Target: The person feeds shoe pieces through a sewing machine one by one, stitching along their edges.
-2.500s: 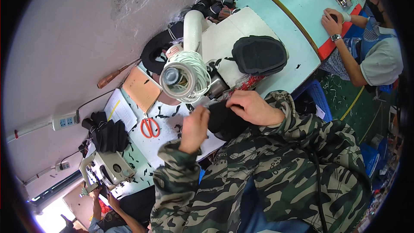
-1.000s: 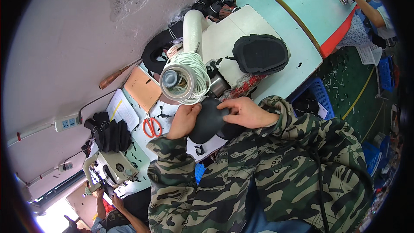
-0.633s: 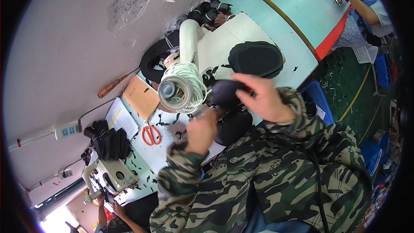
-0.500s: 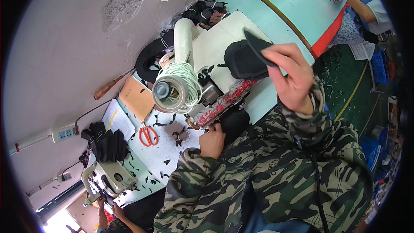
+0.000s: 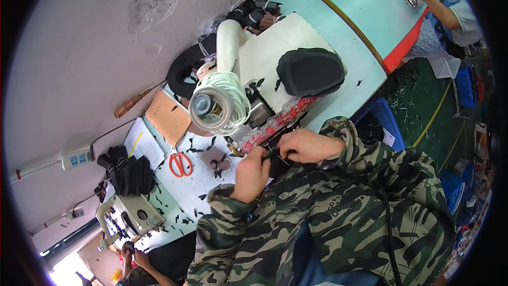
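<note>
- Just beside a red-and-white-speckled machine arm [image 5: 278,125], left hand [image 5: 250,176] and right hand [image 5: 311,146] pinch a black, cloth-like piece [image 5: 279,166] (partly hidden), fingers curled nearly closed.
- Apparent step: positioning the piece.
- Next move likely calls for steady, two-handed guidance.

Orange-handled scissors [image 5: 179,163] lie near white papers [image 5: 144,144].

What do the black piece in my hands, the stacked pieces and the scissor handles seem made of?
Held piece: maybe fabric, being dark and matte; mostly covered. Stacked pieces: probably fabric or foam, given the dull, soft-looking surface. Scissor handles: likely smooth plastic, from their even orange colour.
</note>
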The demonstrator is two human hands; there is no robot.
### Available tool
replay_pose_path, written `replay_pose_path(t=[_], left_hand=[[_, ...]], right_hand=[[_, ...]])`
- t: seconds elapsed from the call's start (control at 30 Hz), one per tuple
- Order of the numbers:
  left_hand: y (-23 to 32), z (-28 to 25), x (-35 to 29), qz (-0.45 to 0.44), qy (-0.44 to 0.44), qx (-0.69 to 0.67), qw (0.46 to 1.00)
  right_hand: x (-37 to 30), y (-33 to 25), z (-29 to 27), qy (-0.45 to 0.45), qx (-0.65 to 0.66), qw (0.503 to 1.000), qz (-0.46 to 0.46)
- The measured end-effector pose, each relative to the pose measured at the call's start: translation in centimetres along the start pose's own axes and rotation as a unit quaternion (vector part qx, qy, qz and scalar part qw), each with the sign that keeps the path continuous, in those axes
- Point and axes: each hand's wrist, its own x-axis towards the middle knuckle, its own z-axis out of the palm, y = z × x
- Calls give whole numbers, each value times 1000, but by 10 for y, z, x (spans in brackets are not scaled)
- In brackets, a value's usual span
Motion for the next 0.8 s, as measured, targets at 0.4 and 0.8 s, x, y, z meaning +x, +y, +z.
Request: replay_pose_path(t=[0.4, 0.8], left_hand=[[-42, -58, 46, -78, 0, -130, 988], [-20, -43, 66, -92, 35, -48, 994]], right_hand=[[41, -13, 4, 90, -38, 990, 98], [56, -16, -56, 36, -179, 975, 128]])
